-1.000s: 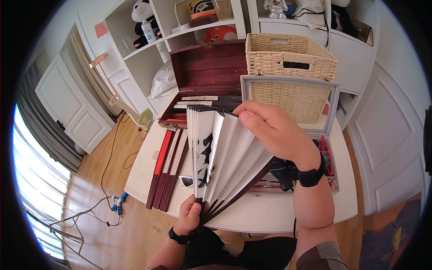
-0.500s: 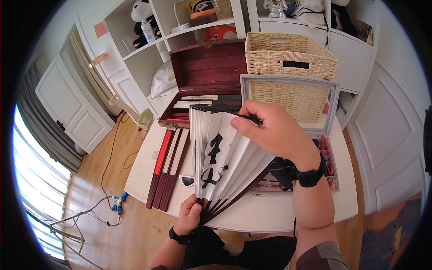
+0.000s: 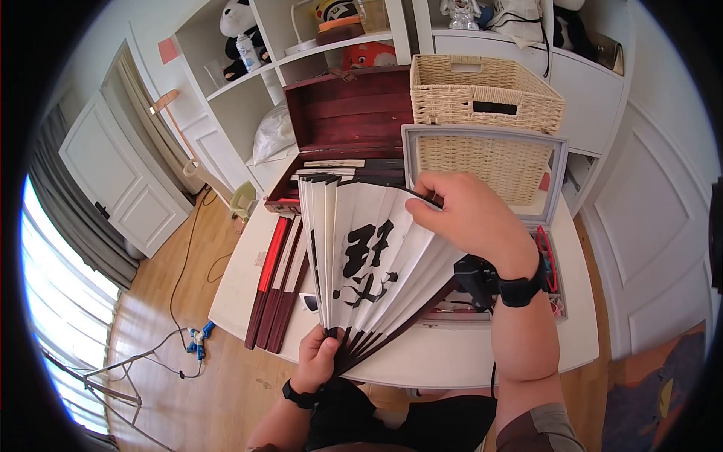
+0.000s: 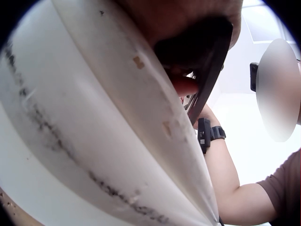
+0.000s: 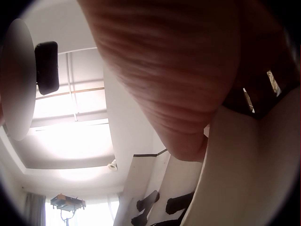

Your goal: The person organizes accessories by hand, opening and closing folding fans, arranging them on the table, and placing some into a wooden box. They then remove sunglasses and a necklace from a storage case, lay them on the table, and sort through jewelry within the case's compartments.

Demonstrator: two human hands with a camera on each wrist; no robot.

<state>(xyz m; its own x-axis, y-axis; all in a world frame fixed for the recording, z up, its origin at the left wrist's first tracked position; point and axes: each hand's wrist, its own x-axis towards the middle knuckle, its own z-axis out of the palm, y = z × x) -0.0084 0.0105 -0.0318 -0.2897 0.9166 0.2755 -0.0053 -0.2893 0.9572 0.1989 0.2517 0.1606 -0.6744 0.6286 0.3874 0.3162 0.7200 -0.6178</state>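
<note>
White and pleated, the half-spread fan (image 3: 369, 260) is held up over the near part of the table (image 3: 459, 365), narrow end at the near side, dark-trimmed rim toward the far side, black brushwork across its face. The left hand (image 3: 316, 355) grips the dark ribs where they gather at the narrow end; the right hand (image 3: 474, 226) pinches the far rim on the right, thumb on the face. The two hands are well apart, joined only by what they hold.

It is probably light, with stiff ribs and a thin leaf that could crease or tear; whether that leaf is paper or cloth, I cannot tell. The gathered ribs look like the safest hold, though smooth enough to slip a little; the rim wants a gentle pinch, pulled with the folds.

Three closed fans (image 3: 276, 309) lie just to its left, so low room on that side is tight. At the far side rise the lid of a red-brown box (image 3: 346, 113) and, farther right, a grey framed lid (image 3: 486, 135) with a wicker basket (image 3: 450, 111) behind. The table's near edge runs close to the narrow end. Freer room seems to lie upward and toward the near side.
</note>
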